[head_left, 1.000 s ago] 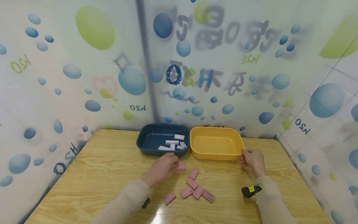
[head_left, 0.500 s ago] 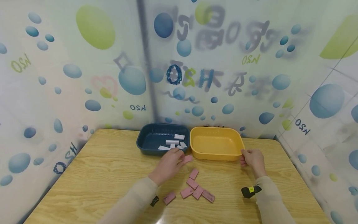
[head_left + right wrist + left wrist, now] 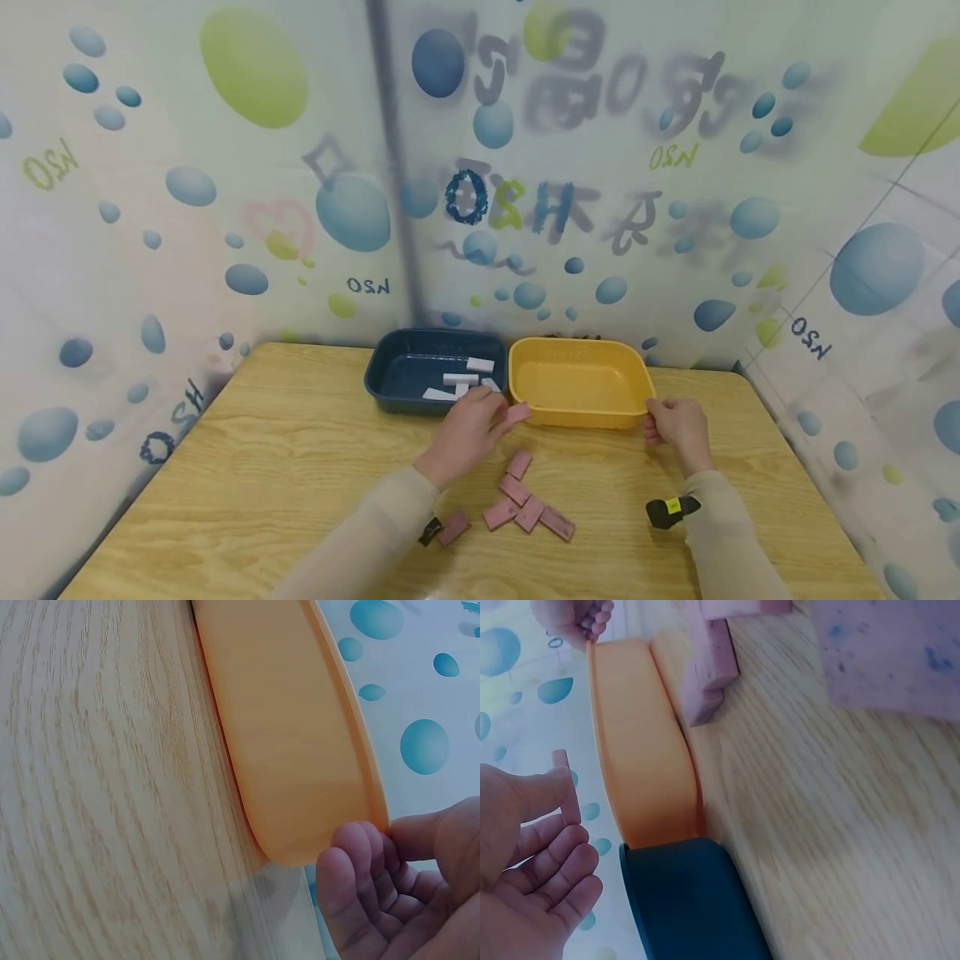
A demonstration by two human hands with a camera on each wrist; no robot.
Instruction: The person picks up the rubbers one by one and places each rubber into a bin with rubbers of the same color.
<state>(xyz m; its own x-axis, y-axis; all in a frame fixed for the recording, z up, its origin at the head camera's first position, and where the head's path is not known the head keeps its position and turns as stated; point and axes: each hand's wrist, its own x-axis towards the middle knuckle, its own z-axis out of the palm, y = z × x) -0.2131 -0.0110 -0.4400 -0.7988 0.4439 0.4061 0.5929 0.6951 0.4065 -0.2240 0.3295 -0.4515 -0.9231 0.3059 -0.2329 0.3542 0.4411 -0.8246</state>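
Note:
Between thumb and fingers, my left hand [image 3: 467,433] pinches a pink rectangular block [image 3: 516,414] just above the table, by the near left corner of the yellow bin [image 3: 581,417]. The left wrist view shows this pink block [image 3: 568,791] edge-on at the thumb tip. My right hand [image 3: 681,427] grips the yellow bin's rim at its near right corner; in the right wrist view the thumb and curled fingers close on the orange-looking rim [image 3: 369,772]. Several more pink blocks [image 3: 515,490] lie on the table in front of the bins, one apart at the left [image 3: 453,528].
A dark blue bin [image 3: 397,406] stands left of the yellow one, touching or nearly touching it, with several white blocks [image 3: 461,379] inside. Behind both bins rises a patterned curtain [image 3: 300,167]. The wooden table [image 3: 262,450] extends to both sides.
My left hand has lifted the pink block off the table and carried it right and forward, to the yellow bin's near left corner. My right hand keeps its hold on the rim.

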